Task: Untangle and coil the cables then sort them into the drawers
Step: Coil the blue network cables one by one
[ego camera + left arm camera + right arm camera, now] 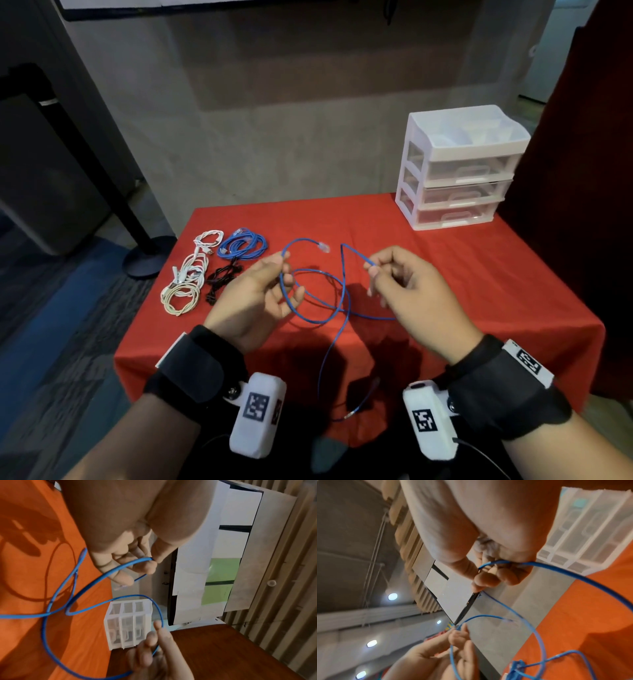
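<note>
Cable (322, 359) tail shadowed below table (513, 274).

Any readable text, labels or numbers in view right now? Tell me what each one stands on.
No readable words or numbers in any view.
Square black-and-white coded markers, patterns not letters: on the left wrist camera, the right wrist camera and the right wrist strap.
Drawer unit: no label visible.
Papers on the wall board: blank or too blurred to tell.
</note>
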A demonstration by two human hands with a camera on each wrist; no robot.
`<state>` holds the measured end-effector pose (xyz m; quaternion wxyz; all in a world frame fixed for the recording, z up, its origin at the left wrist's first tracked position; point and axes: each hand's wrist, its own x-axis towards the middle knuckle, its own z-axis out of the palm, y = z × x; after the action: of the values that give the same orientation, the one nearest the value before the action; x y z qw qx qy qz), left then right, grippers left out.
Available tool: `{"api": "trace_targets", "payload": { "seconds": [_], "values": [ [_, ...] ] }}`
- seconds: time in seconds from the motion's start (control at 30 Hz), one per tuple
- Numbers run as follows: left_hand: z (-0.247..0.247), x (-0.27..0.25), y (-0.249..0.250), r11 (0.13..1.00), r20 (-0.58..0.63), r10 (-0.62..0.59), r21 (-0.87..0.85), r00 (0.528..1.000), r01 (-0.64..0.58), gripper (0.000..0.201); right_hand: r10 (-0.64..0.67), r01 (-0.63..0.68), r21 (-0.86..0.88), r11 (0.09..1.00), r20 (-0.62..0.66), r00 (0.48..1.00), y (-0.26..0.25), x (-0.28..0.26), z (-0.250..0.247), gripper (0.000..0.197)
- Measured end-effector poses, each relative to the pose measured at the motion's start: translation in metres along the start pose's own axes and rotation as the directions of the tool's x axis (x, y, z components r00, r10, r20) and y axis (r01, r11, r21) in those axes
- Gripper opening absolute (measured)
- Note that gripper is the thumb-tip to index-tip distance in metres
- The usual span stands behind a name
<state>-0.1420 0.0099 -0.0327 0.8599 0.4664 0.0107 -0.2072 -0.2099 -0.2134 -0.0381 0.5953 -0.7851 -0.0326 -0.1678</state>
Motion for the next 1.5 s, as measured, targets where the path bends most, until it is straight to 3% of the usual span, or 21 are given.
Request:
{"api": "trace_targets", "payload": {
  "seconds": [0.13, 0.3, 0.37, 0.43, 0.53, 0.63, 0.73, 0.8, 0.9, 0.97, 1.03, 1.1, 1.13, 1.2, 1.27, 1.4, 1.5],
  "values": [
    [0.016, -0.008, -0.010, 0.997, 0.086, -0.027, 0.075, 0.996, 0.020, 0.018, 0.067, -0.050, 0.194, 0.980, -0.078, 0.995, -0.016, 0.005, 0.002, 0.012],
    [0.027, -0.012, -0.017, 0.995, 0.079, -0.078, 0.065, 0.994, 0.073, 0.013, 0.107, -0.091, 0.328, 0.940, -0.031, 0.994, -0.029, 0.005, 0.001, 0.011],
    [0.028, -0.013, -0.019, 0.991, 0.030, -0.088, 0.104, 0.996, 0.084, 0.026, 0.129, -0.117, 0.355, 0.927, -0.009, 0.992, -0.031, 0.003, 0.000, 0.011],
    [0.028, -0.014, -0.023, 0.982, 0.017, -0.062, 0.180, 0.998, 0.058, 0.038, 0.169, -0.164, 0.301, 0.939, 0.012, 0.986, -0.030, 0.002, 0.000, 0.006],
    [0.026, -0.015, -0.026, 0.975, 0.043, -0.025, 0.220, 0.999, 0.015, 0.030, 0.266, -0.285, 0.097, 0.954, 0.176, 0.948, -0.023, -0.003, 0.000, 0.019],
    [0.024, -0.015, -0.025, 0.972, 0.045, -0.012, 0.234, 0.999, 0.001, 0.025, 0.281, -0.330, 0.118, 0.936, 0.311, 0.908, -0.017, -0.008, 0.003, 0.018],
    [0.022, -0.013, -0.027, 0.982, -0.040, -0.055, 0.176, 0.998, 0.061, 0.022, 0.191, -0.263, 0.232, 0.936, 0.292, 0.937, -0.019, -0.010, 0.005, 0.012],
    [0.025, -0.015, -0.027, 0.990, -0.037, -0.110, 0.085, 0.993, 0.112, 0.021, 0.118, -0.192, 0.221, 0.956, 0.310, 0.944, -0.022, -0.012, 0.007, 0.013],
    [0.032, -0.015, -0.020, 0.986, -0.066, -0.167, 0.005, 0.984, 0.167, 0.024, 0.013, 0.044, -0.112, 0.993, 0.463, 0.886, -0.020, -0.019, 0.009, 0.014],
    [0.036, -0.012, -0.016, 0.982, -0.080, -0.184, -0.067, 0.980, 0.179, 0.025, 0.024, 0.194, -0.339, 0.920, 0.545, 0.838, -0.012, -0.023, 0.010, 0.013],
    [0.037, -0.011, -0.015, 0.978, -0.066, -0.175, -0.126, 0.982, 0.165, 0.032, 0.043, 0.247, -0.424, 0.871, 0.566, 0.823, -0.007, -0.024, 0.009, 0.012],
    [0.035, -0.010, -0.020, 0.991, -0.082, -0.109, -0.090, 0.991, 0.102, 0.031, 0.012, 0.239, -0.389, 0.889, 0.543, 0.840, -0.006, -0.024, 0.009, 0.009],
    [0.034, -0.011, -0.022, 0.997, -0.074, -0.065, -0.057, 0.995, 0.061, 0.028, -0.022, 0.214, -0.354, 0.910, 0.476, 0.879, -0.003, -0.022, 0.009, 0.013],
    [0.034, -0.015, -0.025, 1.000, -0.032, -0.006, -0.008, 0.999, 0.006, 0.025, -0.088, 0.140, -0.271, 0.952, 0.194, 0.977, 0.003, -0.017, 0.007, 0.019],
    [0.033, -0.018, -0.026, 1.000, 0.014, 0.001, 0.006, 1.000, -0.001, 0.025, -0.077, 0.065, -0.213, 0.975, -0.046, 0.996, 0.005, -0.011, 0.006, 0.013],
    [0.035, -0.021, -0.024, 0.999, 0.050, 0.024, 0.034, 0.998, -0.026, 0.033, 0.106, -0.105, 0.050, 0.993, -0.017, 0.994, -0.001, -0.003, 0.005, 0.005],
    [0.036, -0.024, -0.023, 0.993, 0.049, 0.044, 0.104, 0.998, -0.049, 0.036, 0.210, -0.217, 0.149, 0.965, 0.061, 0.976, -0.007, 0.001, 0.001, 0.012]
  ]
}}
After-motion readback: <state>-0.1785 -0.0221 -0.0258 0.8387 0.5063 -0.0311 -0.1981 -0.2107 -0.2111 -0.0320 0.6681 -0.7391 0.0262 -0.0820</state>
